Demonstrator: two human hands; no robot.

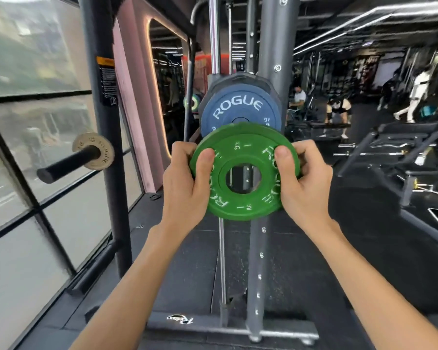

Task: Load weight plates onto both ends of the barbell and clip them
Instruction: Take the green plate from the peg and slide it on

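While both thumbs pressed the near face of the green round rubber weight plate [245,210], my left hand [187,183] and right hand [304,183] gripped its rim from either side, fingers curled behind it. It hung upright in the air, just in front of the blue round plate [238,107] on the grey rack [276,34]. Pushed home like that, I judged, my hidden fingers could get pinched between the two plates.

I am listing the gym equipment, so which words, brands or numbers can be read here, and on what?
"ROGUE": blue plate.
"ROGUE" (partly covered), "KG": green plate.
"Rogue", upside down: rack base.
Blurred, unreadable: lettering on the beige plate.
Too small to read: warning label on the post.
Blurred: numbers on the upright.
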